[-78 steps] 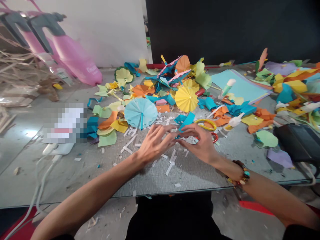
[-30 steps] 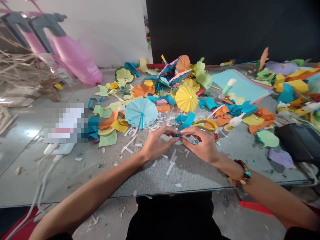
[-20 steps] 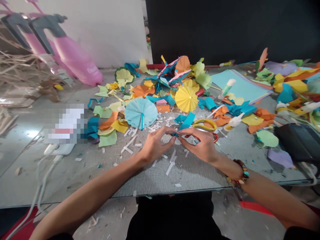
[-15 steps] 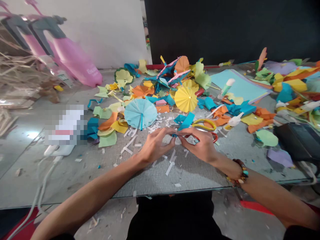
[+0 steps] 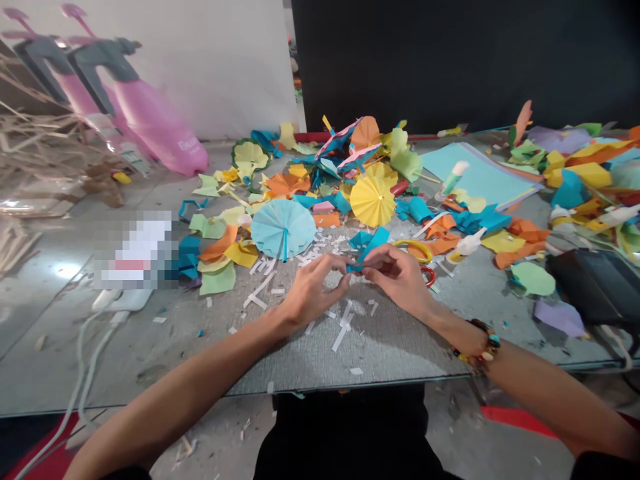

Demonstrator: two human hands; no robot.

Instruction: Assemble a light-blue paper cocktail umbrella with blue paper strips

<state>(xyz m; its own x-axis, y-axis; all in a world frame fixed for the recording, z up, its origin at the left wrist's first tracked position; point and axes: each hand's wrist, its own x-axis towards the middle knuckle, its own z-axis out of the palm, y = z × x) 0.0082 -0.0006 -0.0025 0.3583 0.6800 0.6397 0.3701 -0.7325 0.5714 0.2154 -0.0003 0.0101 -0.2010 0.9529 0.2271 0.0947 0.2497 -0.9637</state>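
Observation:
A small piece of blue paper [image 5: 355, 268], which looks rolled or folded, is pinched at both ends above the table. My left hand [image 5: 316, 288] grips its left end between thumb and fingertips. On the other end, the thumb and fingers of my right hand [image 5: 400, 277] are closed. Just behind them lies a loose blue paper strip [image 5: 373, 245]. Scissors with a yellow and red handle [image 5: 423, 248] are partly hidden by my right hand. A pleated light blue paper disc [image 5: 283, 227] with a blue stem lies beyond my left hand, near a pleated yellow disc [image 5: 373, 200].
White paper scraps [image 5: 343, 333] litter the grey table [image 5: 200, 367]. Coloured paper pieces heap up behind. To the left are a blurred-out phone [image 5: 140, 250] with white cables and pink spray bottles [image 5: 160, 130]. A glue stick [image 5: 454, 179], glue bottle [image 5: 465, 247] and black box [image 5: 597, 283] stand right.
My right hand has turned and drawn slightly away from the left, its fingers now more bunched. More of the blue paper shows between the hands. The view has shifted slightly.

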